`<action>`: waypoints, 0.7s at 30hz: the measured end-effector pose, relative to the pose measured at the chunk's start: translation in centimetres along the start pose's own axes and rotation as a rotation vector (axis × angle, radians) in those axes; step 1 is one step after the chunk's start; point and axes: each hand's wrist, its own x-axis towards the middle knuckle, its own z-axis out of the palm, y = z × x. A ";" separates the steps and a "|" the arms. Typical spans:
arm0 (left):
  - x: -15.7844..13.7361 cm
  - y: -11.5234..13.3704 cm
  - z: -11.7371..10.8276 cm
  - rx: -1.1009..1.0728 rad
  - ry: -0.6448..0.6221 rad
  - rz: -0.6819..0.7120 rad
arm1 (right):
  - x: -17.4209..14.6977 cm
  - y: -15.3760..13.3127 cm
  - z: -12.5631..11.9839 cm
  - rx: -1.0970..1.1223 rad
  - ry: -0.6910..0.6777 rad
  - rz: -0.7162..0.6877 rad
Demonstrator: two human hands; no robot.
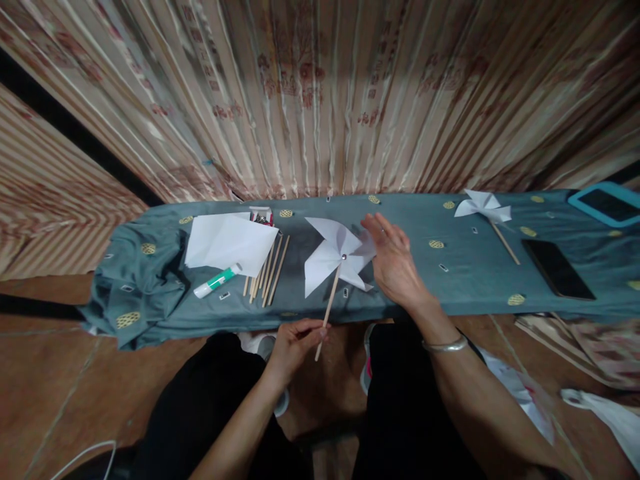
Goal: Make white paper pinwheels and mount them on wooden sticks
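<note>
A white paper pinwheel (325, 261) with a silver pin at its centre is held over the cloth-covered table. My left hand (296, 343) pinches its wooden stick near the lower end. Beside the pinwheel's right blade is my right hand (393, 257), its fingers stretched out. The fingertips are at the edge of that blade; whether they touch it I cannot tell. A second white pinwheel (484, 208) on a stick lies further right on the cloth.
At the left are white paper sheets (225, 240), a glue stick (217, 281), several wooden sticks (273, 273) and a small box (261, 217) of metal bits. A black phone (557, 268) and a blue-framed device (613, 203) lie right. A patterned curtain (310, 100) hangs behind the table.
</note>
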 end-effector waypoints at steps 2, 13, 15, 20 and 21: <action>0.0 0.1 -0.1 0.012 -0.006 0.006 | 0.0 0.1 0.0 0.017 -0.011 0.010; -0.1 0.4 -0.3 0.017 0.003 0.014 | -1.2 -0.3 0.0 0.105 -0.068 -0.007; -0.1 0.5 -0.3 -0.003 0.013 0.001 | -1.5 -0.7 0.0 0.141 -0.107 -0.005; 0.1 0.4 -0.3 -0.029 0.037 0.015 | -2.2 -2.2 -0.1 0.337 -0.185 0.088; 0.1 0.4 -0.3 -0.035 0.043 0.017 | -2.4 -2.6 -0.1 0.397 -0.187 0.130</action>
